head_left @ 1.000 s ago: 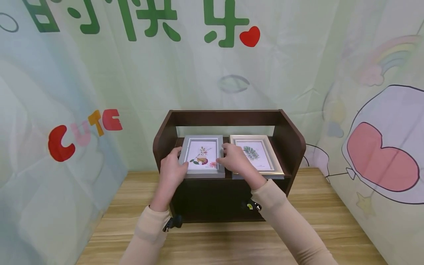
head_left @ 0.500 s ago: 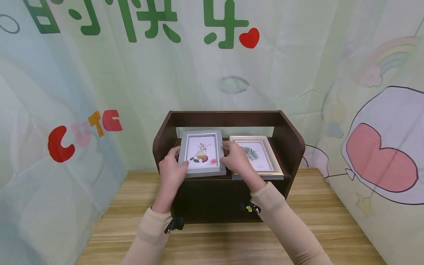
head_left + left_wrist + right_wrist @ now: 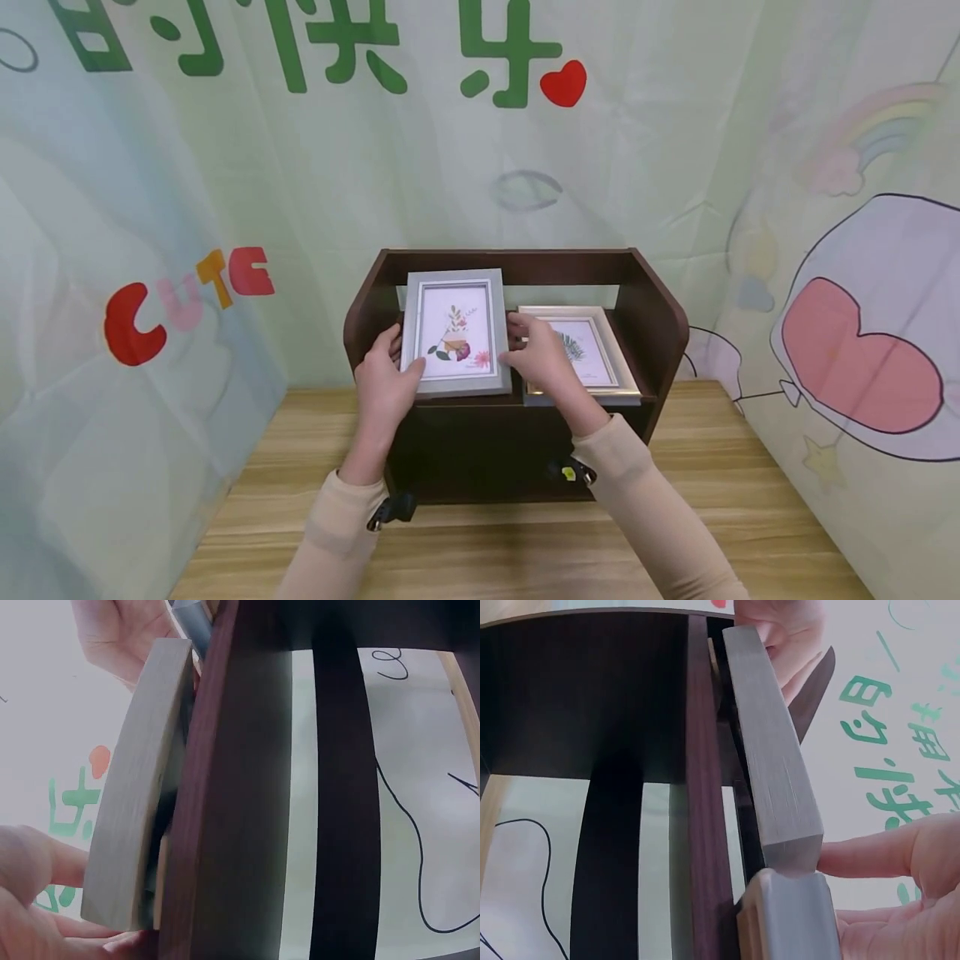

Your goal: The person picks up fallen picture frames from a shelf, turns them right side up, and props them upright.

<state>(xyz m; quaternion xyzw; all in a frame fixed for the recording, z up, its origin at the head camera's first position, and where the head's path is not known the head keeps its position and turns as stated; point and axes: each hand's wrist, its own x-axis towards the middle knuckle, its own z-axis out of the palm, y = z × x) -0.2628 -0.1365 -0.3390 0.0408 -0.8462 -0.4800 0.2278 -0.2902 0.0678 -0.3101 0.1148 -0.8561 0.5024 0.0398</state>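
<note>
The gray picture frame, showing a floral print on white, tilts over the dark brown shelf, far edge raised, near edge by the shelf's front, held by both sides.

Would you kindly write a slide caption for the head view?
Left hand and right hand hold a grey picture frame tilted over a dark shelf, beside a gold frame lying flat.

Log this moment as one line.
left hand: holds gray frame; right hand: holds gray frame; gray frame: tilted; gold frame: on shelf
</note>
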